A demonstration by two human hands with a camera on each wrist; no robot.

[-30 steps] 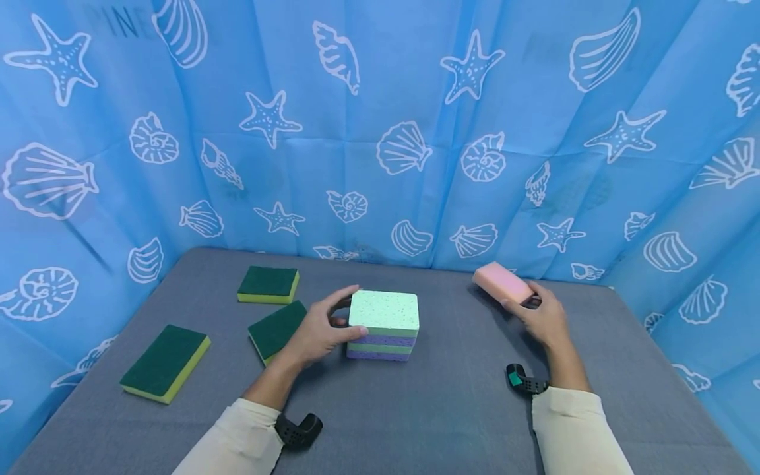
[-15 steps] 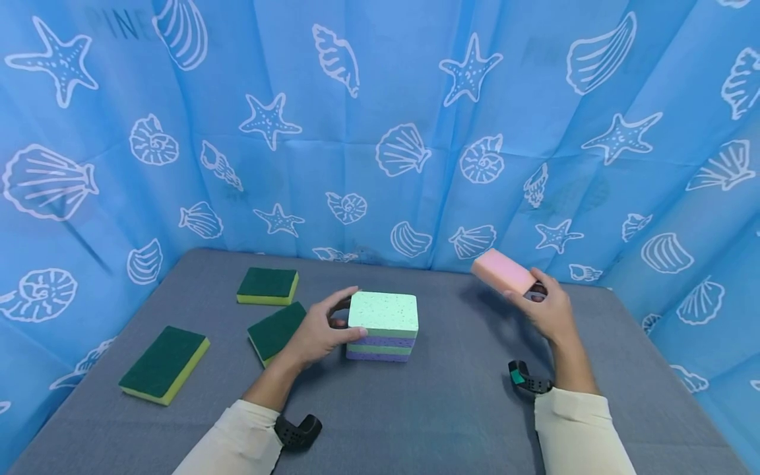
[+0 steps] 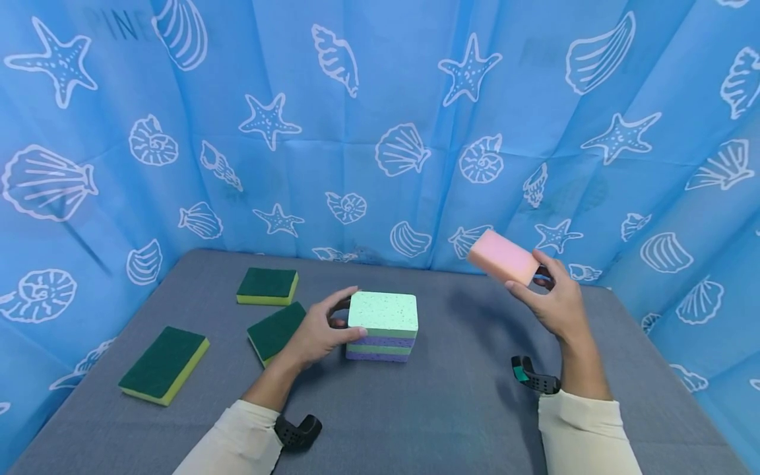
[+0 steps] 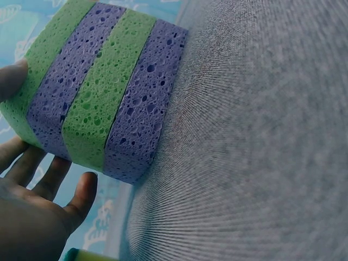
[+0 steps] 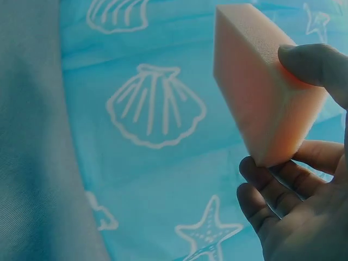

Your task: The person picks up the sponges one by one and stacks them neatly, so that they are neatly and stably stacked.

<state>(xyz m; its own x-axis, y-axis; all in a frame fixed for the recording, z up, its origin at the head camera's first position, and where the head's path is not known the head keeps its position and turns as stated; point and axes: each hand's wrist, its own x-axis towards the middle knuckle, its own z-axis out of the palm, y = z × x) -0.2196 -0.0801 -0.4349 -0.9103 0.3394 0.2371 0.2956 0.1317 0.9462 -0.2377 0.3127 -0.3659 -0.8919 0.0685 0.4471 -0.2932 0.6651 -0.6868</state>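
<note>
A neat stack of sponges (image 3: 383,313), light green and purple in alternating layers, stands mid-table. My left hand (image 3: 317,333) holds it from the left, thumb on the front face and fingers behind. In the left wrist view the thumb lies against the top green sponge (image 4: 33,92), while the lowest purple layer (image 4: 147,103) meets the cloth. Raised above the table at right, a pink sponge (image 3: 503,257) is pinched at one end by my right hand (image 3: 557,297). The right wrist view shows the thumb on one side of this pink block (image 5: 255,81), fingers on the other.
Three yellow sponges with dark green scouring tops lie at left: one at the back (image 3: 267,284), one partly behind my left hand (image 3: 276,330), one nearer the front (image 3: 165,364). A blue shell-print curtain (image 3: 356,165) surrounds the grey cloth-covered table (image 3: 451,409).
My right hand has lifted the pink sponge up off the table. My left hand and the stack have stayed put.
</note>
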